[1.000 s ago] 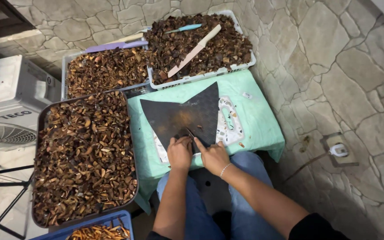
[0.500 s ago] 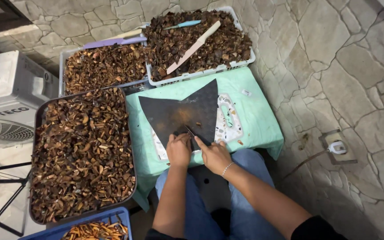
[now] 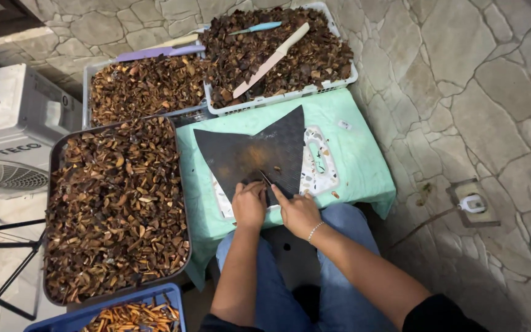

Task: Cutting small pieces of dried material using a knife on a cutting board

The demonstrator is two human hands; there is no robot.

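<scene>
Stone paving surrounds a small green-draped table (image 3: pixel 364 175). On it, the left hand (image 3: pixel 249 205) pinches a small brown piece against a dark triangular mat (image 3: pixel 259 150); the right hand (image 3: pixel 298 212) grips a thin knife (image 3: pixel 265 178) above it. Leftward, a tray (image 3: pixel 51 184) holds brown dried pieces.
</scene>
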